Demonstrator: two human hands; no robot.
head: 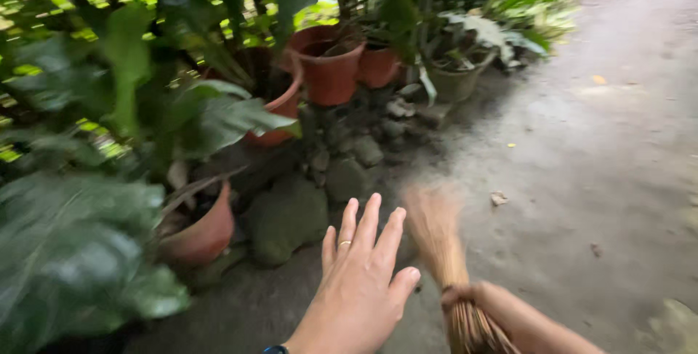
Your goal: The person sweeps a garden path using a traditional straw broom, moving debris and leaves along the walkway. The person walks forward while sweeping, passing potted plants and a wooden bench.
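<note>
My left hand [360, 281] reaches forward, palm down, fingers spread, holding nothing; a ring sits on one finger. My right hand [465, 299] grips the bound neck of a straw broom [436, 234]. The broom's bristles point away from me and are blurred by motion over the grey concrete ground [582, 158]. The bristle tips lie beside mossy stones [291, 216] at the edge of the plants.
Terracotta pots [331, 70] with large-leaved plants [80, 252] line the left side and the back. A nearer pot [207, 234] stands low at left. A few fallen leaves [499, 198] lie on the concrete path to the right.
</note>
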